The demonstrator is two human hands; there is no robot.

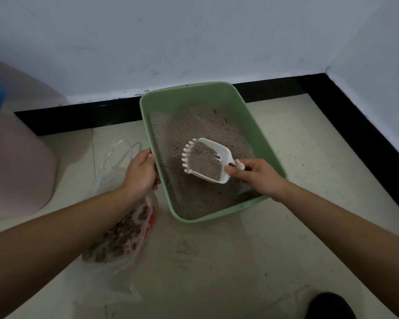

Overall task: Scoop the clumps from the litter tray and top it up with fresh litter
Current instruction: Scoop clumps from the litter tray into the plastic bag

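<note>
Head view shows a green litter tray on the pale tiled floor near a black skirting board, with a pink rounded object to the left and a clear plastic bag holding dark clumps just beside the tray's left wall, partly hidden under the left forearm. The left hand is closed over the tray's left rim, and the right hand pinches the handle of a white slotted scoop. The scoop sits above the grey litter inside the tray, its bowl heaped with fine grey grains.
</note>
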